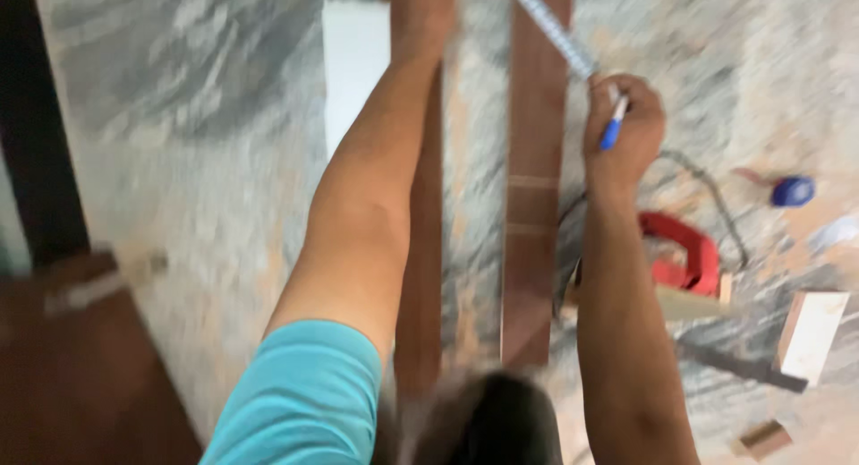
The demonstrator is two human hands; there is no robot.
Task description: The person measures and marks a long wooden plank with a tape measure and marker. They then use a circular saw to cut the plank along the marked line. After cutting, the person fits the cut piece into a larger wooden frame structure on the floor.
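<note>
Upper right: right hand [626, 129], fingers closed on blue pen [613, 125] and, apparently, tape measure [550, 26], over brown plank [532, 205]. Top centre: left hand [420, 8] on second plank [420, 277], fingers' state indiscernible.

Dark brown wooden plank [534, 187] matt, polished grey veined stone floor [197, 116], blue plastic pen [614, 125], glossy red plastic tool [684, 255]

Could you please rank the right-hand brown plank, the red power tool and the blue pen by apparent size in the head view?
1. brown plank
2. red power tool
3. blue pen
</note>
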